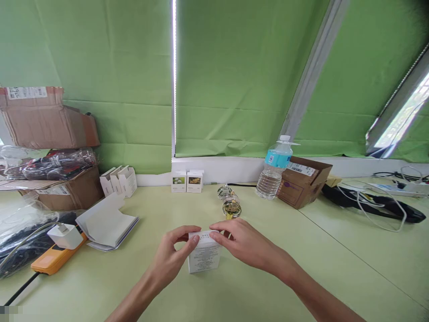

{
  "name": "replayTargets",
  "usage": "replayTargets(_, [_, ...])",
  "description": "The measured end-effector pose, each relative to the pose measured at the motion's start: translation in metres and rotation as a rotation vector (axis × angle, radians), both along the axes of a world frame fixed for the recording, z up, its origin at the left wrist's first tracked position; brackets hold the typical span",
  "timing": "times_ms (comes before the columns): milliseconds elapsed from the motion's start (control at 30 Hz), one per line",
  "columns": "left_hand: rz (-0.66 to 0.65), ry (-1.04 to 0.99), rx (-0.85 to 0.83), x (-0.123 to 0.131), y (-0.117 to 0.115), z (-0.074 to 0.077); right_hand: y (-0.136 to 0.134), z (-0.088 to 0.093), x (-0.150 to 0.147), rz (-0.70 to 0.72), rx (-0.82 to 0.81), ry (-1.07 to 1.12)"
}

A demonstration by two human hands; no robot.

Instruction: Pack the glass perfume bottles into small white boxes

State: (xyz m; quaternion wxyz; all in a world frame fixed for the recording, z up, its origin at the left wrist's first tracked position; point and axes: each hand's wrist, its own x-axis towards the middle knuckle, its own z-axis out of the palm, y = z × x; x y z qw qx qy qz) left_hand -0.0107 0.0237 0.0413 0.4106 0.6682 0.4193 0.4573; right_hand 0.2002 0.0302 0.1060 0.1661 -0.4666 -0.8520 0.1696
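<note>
A small white printed box (203, 255) stands on the pale green table (268, 273) between my hands, its front covered in small dark text. My left hand (170, 255) pinches its upper left corner between thumb and fingers. My right hand (241, 243) holds the upper right corner with its fingertips. Just beyond the box, a clear glass bottle with gold decoration (229, 202) lies on the table, not touching either hand.
Two white boxes with flower pictures (187, 181) stand at the back, near a water bottle (274, 169) and a cardboard box (301, 183). On the left are a flattened white carton (107, 222), an orange power strip (55, 259) with a white charger (65, 235), and more white boxes (118, 181).
</note>
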Motion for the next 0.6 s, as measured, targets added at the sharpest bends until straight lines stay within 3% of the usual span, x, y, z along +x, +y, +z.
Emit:
replayTargets(233, [-0.130,-0.141,-0.130,0.004,0.003,-0.013,0.002,-0.001,0.002,0.015,-0.112,-0.042])
replayTargets(600, [-0.136,-0.106,-0.116,0.007,-0.005,-0.009,-0.005,-0.011,-0.001,-0.111,-0.077,-0.056])
